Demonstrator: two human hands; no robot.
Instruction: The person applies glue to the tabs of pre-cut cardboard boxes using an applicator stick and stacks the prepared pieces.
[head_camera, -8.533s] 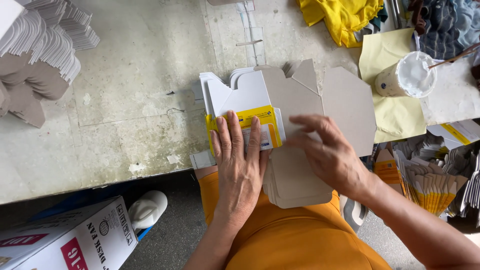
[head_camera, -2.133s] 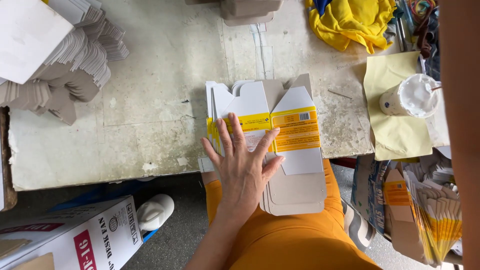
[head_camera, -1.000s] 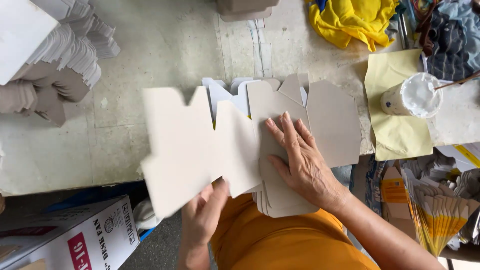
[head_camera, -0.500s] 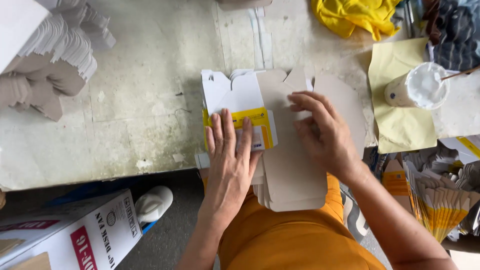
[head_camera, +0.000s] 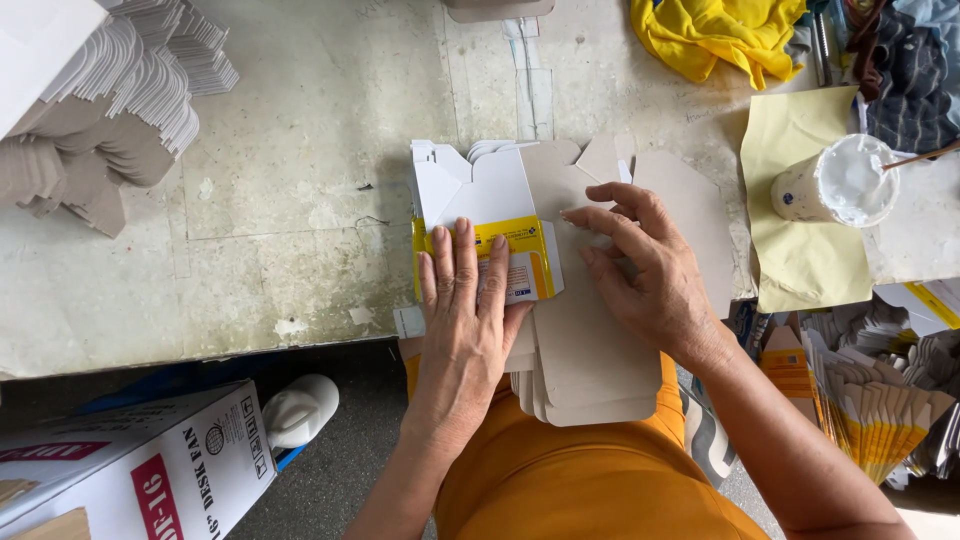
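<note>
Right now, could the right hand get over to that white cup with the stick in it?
Probably yes. The right hand rests on the grey carton blank, and the white cup stands apart to its right on yellow paper; nothing stands between them on the table.

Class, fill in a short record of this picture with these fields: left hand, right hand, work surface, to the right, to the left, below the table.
Left hand: flat on the yellow-and-white panel
Right hand: pressing the grey cardboard blank
Work surface: worn pale table
To the right: white cup on yellow paper, yellow cloth
To the left: fanned stack of cut cardboard
Below the table: printed carton
</note>
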